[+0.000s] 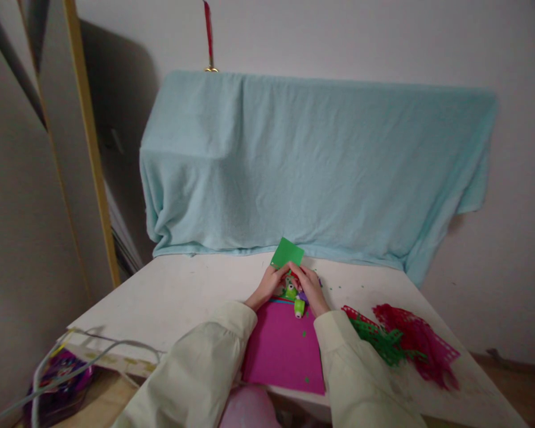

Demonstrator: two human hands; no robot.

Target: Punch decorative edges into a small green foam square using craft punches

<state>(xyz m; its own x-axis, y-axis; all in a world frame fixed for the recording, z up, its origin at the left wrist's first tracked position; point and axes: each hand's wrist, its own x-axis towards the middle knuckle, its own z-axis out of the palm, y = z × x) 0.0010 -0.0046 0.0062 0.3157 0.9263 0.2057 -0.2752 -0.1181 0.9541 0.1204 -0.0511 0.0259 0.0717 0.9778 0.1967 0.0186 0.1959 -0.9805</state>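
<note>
My left hand (270,285) and my right hand (310,288) meet over the table with their fingertips close together. A square of green paper (288,252) sticks out beyond them, and my left fingers are closed on its near edge. My right fingers are closed too, curled against the left ones. A bit of red shows between the hands, too small to name. Under the palms lie two small lime-green craft punches (299,308), with something purple beside them. Nearer to me are magenta paper sheets (283,351), with green scraps on top.
Punched-out red paper strips (414,327) and green strips (378,342) lie heaped at the right of the white table (196,291). A light blue cloth (321,166) hangs behind it. Grey cables (93,359) cross the left front corner, above a purple package (62,380).
</note>
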